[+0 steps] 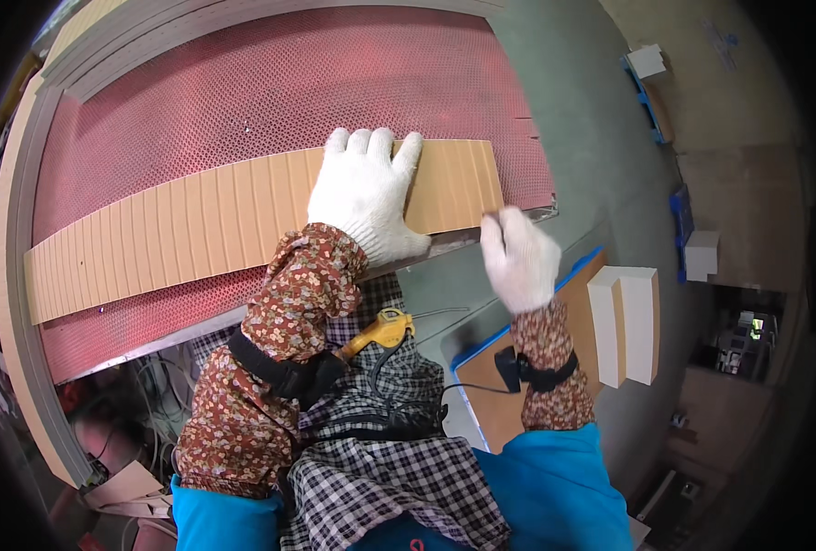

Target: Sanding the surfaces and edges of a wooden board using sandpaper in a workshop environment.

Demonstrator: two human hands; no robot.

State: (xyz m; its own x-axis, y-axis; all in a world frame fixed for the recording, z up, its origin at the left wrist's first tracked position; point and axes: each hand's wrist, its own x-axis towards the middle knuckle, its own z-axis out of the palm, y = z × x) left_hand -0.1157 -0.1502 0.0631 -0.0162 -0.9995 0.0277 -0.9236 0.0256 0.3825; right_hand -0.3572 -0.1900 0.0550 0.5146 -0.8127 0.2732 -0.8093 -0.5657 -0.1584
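Observation:
A long strip of corrugated cardboard (197, 220), brown with ridges across it, lies on a red mesh-patterned mat (289, 73). My left hand (362, 193), in a white knitted glove, rests flat on the strip right of its middle, fingers spread toward the far edge. My right hand (523, 257), gloved the same way, is closed just off the strip's near right corner. Something small and dark shows at its fingertips, too little of it to name. A yellow air blow gun (385, 331) with a thin metal nozzle is at my waist, between my forearms.
Pale stacked boards (22, 230) border the mat on the left and along the far side. To the right, on the floor, are a blue-edged brown board (495, 381) and white blocks (624, 321). Cables and clutter fill the space under the table's near left corner.

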